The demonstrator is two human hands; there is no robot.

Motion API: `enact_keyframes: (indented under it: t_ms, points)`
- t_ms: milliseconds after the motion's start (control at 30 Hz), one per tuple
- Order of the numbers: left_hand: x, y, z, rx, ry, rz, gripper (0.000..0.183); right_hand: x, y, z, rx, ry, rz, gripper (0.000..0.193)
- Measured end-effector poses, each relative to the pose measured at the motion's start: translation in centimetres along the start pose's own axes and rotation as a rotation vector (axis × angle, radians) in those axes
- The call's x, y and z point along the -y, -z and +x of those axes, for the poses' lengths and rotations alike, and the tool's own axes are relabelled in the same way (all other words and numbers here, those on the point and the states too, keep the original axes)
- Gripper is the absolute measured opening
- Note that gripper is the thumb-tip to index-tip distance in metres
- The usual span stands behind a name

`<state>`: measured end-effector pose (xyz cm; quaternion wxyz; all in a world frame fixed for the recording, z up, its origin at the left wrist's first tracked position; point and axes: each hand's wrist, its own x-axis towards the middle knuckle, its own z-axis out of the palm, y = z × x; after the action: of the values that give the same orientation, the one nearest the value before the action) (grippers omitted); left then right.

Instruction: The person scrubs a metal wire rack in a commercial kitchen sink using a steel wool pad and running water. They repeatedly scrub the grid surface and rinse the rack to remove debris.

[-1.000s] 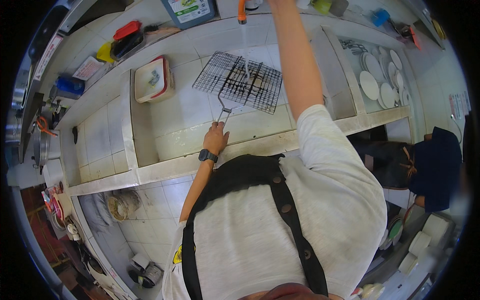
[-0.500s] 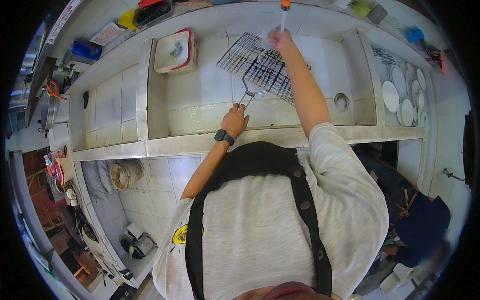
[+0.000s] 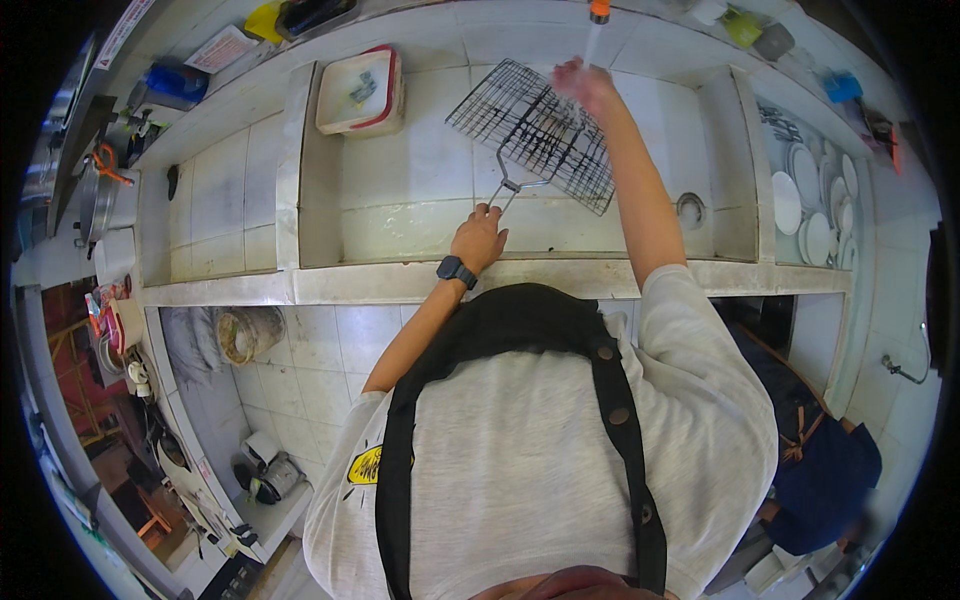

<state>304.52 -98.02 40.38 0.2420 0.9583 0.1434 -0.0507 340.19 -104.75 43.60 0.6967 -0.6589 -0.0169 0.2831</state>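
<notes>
Left hand [image 3: 480, 238] grips the rack [image 3: 540, 138], still black in spots; water [image 3: 593, 44] hits the right hand [image 3: 588, 88], too blurry to tell if curled.

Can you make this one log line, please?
left hand: on handle of wire rack | right hand: under running water | nearby: white tub

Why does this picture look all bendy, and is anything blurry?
Head view: the wide fisheye lens curves the back ledge and leaves the corners black; head view: the right hand looks smeary under the running water, while the wire grill shows more crisply.
</notes>
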Motion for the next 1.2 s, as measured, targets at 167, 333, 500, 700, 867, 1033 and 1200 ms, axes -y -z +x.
enact_keyframes:
  t_ms: [167,333,500,700,867,1033,1200]
  points:
    - [0.2,-0.4,-0.1,-0.015,-0.004,0.011,0.039,7.1,0.2,-2.8,-0.25,0.674,-0.064,0.03]
    - [0.3,-0.3,-0.2,0.0,0.012,0.041,0.039,11.3,-3.3,-6.3,0.252,0.714,0.161,0.033]
    - [0.5,-0.5,-0.4,-0.031,-0.009,0.027,0.039,9.9,-6.3,-5.8,0.148,0.825,-0.211,0.033]
    - [0.1,-0.5,-0.2,-0.018,-0.001,0.045,0.038,9.7,-5.8,-2.4,0.154,0.984,-0.291,0.031]
    - [0.3,-0.2,-0.3,-0.015,0.006,0.043,0.038,10.4,-5.6,-2.4,0.035,0.878,-0.38,0.03]
    - [0.4,-0.3,-0.3,-0.021,0.003,0.027,0.038,10.5,-5.1,-2.1,0.02,0.855,-0.382,0.031]
    - [0.3,-0.3,-0.5,-0.006,0.0,0.027,0.039,10.4,-3.7,-2.6,0.156,0.785,-0.34,0.03]
